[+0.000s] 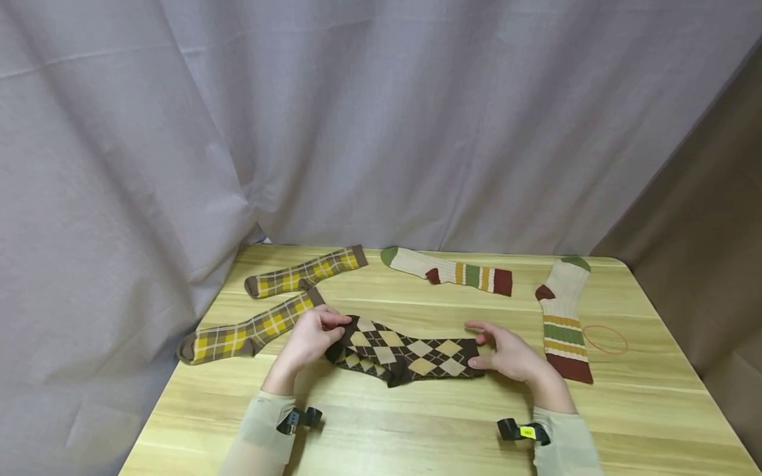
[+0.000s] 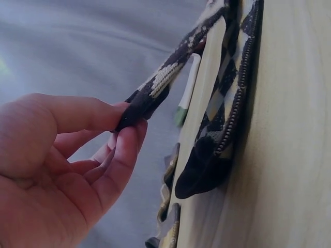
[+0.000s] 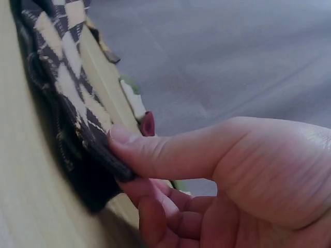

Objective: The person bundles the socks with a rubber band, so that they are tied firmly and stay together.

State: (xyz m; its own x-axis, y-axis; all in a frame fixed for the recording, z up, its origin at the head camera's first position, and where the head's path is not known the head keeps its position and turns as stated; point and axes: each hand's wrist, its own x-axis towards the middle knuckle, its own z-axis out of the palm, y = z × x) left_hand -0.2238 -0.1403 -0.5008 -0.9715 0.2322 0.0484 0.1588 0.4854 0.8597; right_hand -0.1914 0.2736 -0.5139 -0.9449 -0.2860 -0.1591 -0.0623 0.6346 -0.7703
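Observation:
Two dark brown argyle socks with cream and tan diamonds lie one over the other at the table's middle. The upper argyle sock [image 1: 417,347] is lifted at both ends. Between thumb and fingers, my left hand [image 1: 309,336] pinches its toe end, raised above the lower argyle sock [image 2: 217,119] in the left wrist view. At the cuff, my right hand [image 1: 506,354] pinches the upper sock's edge, thumb on top and fingers beneath. Part of the lower sock's dark edge [image 3: 90,183] shows under that cuff in the right wrist view.
Left of the argyle socks lie two yellow-and-brown plaid socks [image 1: 309,270]. A cream sock [image 1: 411,260] with striped cuff lies at the back, and a matching striped sock [image 1: 562,304] at the right. Beside that one is an orange rubber band [image 1: 625,344]. Grey curtain [image 1: 417,132] hangs behind the wooden table [image 1: 387,430].

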